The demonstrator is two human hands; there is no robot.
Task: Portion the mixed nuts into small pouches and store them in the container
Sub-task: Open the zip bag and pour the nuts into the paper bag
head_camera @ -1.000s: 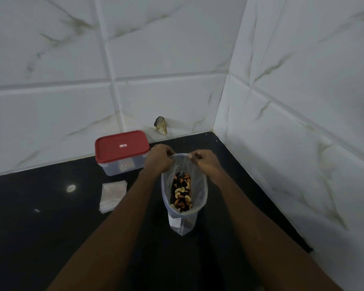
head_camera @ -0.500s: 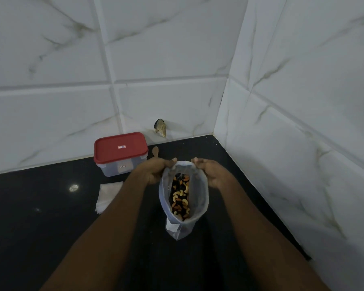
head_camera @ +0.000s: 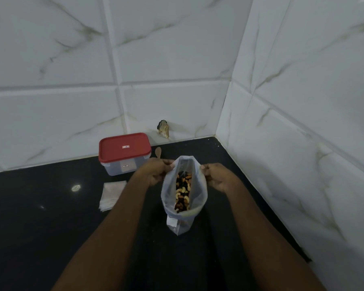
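While the left hand (head_camera: 156,173) and right hand (head_camera: 216,177) pinch opposite rims of the nut bag (head_camera: 184,196) above the counter (head_camera: 40,227), they should, I reckon, hold its mouth wide and level.

home kitchen corner: marble-look wall tiles (head_camera: 177,38), black countertop (head_camera: 29,227).

Kitchen corner: left hand (head_camera: 158,173), right hand (head_camera: 219,177) pinch rim of clear bag (head_camera: 195,198), mixed nuts (head_camera: 183,194) inside. From bag: red-lidded container (head_camera: 124,153) at 10 o'clock, wooden spoon (head_camera: 158,152) at 11, pouch stack (head_camera: 111,195) at 9, on black counter (head_camera: 40,227).
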